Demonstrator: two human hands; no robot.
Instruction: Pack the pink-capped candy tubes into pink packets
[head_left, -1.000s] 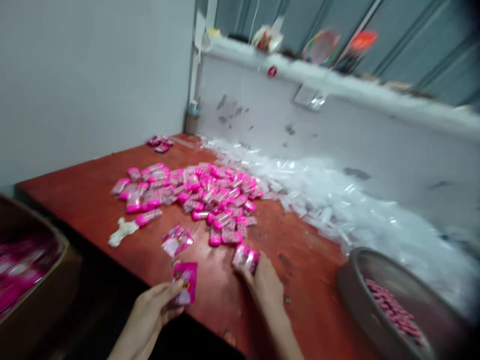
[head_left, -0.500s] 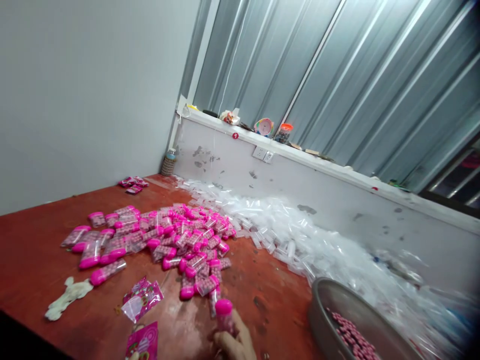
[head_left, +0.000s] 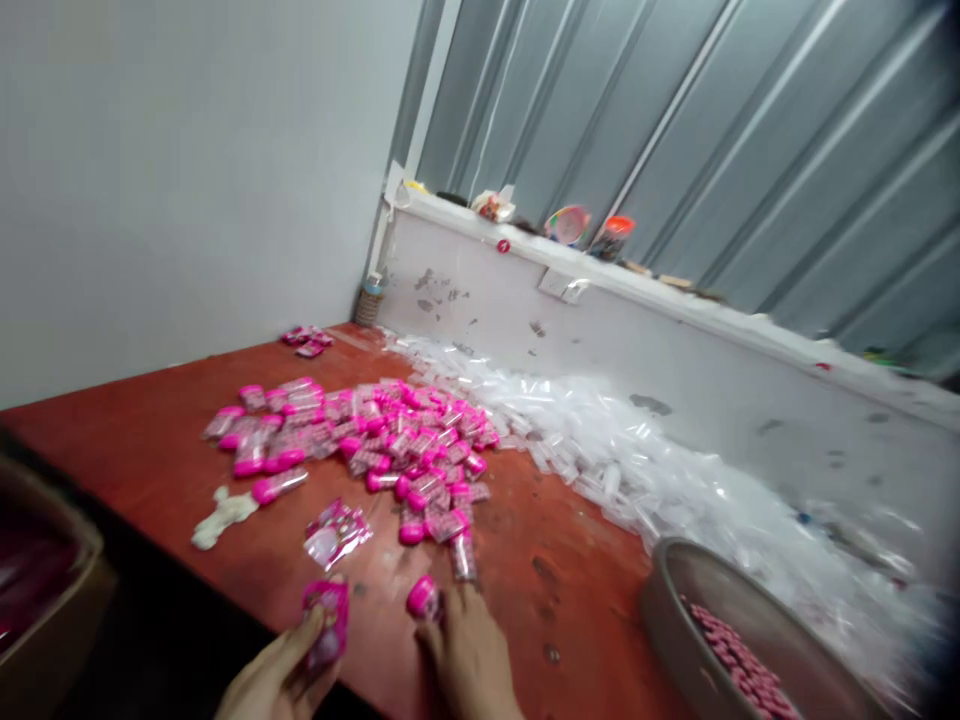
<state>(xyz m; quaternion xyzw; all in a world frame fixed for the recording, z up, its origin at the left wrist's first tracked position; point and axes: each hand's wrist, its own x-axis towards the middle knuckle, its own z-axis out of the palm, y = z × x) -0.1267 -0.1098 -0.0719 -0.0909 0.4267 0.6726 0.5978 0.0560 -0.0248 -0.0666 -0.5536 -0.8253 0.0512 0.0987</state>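
Note:
My left hand (head_left: 289, 660), low in the view, pinches a shiny pink printed packet (head_left: 327, 620) between thumb and fingers. To its right, my right hand (head_left: 472, 650) is low over the red tabletop, its thumb and forefinger around a small clear tube with a pink cap (head_left: 423, 597). The tube is tilted, and the fingers partly hide its body. Just beyond those fingertips lies a clear tube (head_left: 463, 556) at the near end of a heap of pink-capped tubes (head_left: 420, 440) filled with pink beads or pellets. Another pink packet (head_left: 339, 532) lies flat beyond my left hand.
A grey basin (head_left: 664, 600) with pink pellets (head_left: 739, 660) stands at the right. Clear empty tubes (head_left: 600, 440) are piled along the wall. A crumpled white piece (head_left: 223, 517) lies near the table's front edge. An open box (head_left: 75, 560) is at the lower left.
The view has shifted, bringing the box into sight. My left hand has come into fuller view with the packet. My right hand has tipped the pink-capped tube from upright to leaning.

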